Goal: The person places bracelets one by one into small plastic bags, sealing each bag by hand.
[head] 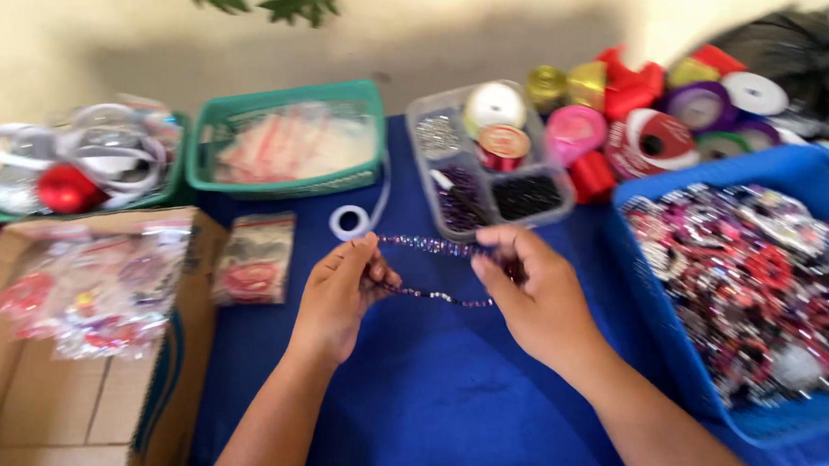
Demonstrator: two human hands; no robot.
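Observation:
My left hand (pixel 337 295) and my right hand (pixel 534 291) hold a loop of small purple and clear beads (pixel 430 246) stretched between them above a dark blue cloth (pixel 425 394). The upper strand runs fingertip to fingertip; the lower strand (pixel 444 298) sags between the palms. Both hands pinch the string with thumb and fingers. Just behind the hands sits a clear divided box (pixel 494 162) with beads and small spools in its compartments.
A blue basket (pixel 787 167) of beaded pieces stands at right, ribbon rolls (pixel 648 113) behind it. A green basket (pixel 287 146) of plastic bags sits at back, a white tape ring (pixel 349 222) near it. A cardboard box (pixel 58 356) with packets is at left.

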